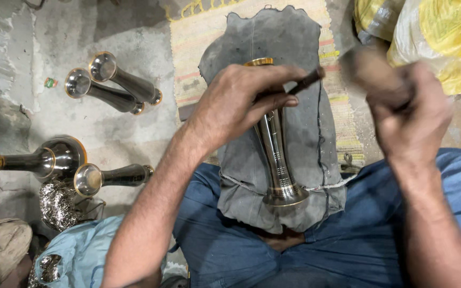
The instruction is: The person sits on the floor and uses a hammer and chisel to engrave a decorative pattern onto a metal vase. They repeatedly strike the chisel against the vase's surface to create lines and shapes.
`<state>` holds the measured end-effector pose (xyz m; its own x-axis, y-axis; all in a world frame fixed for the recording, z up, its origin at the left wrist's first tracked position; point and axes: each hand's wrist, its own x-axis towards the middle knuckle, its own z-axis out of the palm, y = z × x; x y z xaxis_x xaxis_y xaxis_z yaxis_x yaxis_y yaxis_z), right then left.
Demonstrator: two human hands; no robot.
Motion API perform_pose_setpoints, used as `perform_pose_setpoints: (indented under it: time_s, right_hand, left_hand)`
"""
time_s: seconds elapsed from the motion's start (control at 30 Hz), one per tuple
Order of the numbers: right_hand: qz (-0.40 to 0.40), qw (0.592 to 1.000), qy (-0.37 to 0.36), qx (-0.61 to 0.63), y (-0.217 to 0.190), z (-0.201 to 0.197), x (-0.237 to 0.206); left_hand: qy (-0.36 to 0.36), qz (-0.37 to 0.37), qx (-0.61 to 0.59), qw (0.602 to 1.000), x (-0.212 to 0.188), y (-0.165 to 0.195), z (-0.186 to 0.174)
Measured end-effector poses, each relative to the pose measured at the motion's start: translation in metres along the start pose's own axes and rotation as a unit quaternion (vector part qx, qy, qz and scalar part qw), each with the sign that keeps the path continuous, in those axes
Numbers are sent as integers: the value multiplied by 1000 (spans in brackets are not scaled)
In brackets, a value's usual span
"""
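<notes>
Rough grey concrete floor (108, 122); on it four dark metal vases (118, 85), a striped woven mat (198, 32)

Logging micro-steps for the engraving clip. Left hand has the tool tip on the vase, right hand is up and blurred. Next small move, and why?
Probably a short downward tap: the right hand is raised with a blurred wooden block, above the thin dark tool that the left hand pins against the dark metal vase. The vase lies on a grey cloth across the lap, held steady.
</notes>
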<state>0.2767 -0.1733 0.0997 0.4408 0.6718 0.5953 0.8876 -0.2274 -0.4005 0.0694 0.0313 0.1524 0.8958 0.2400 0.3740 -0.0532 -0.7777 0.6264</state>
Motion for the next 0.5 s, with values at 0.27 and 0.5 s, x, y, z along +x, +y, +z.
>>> perform_pose_setpoints:
  time_s: [0.27,0.5]
  right_hand:
    - [-150,976,-123,-102,-29,-28,72]
    - [-226,938,-216,-150,-40,-15,126]
  left_hand:
    - [185,-106,-70,975,-30,0,30]
    - [301,-184,-93,931,-43,13,49]
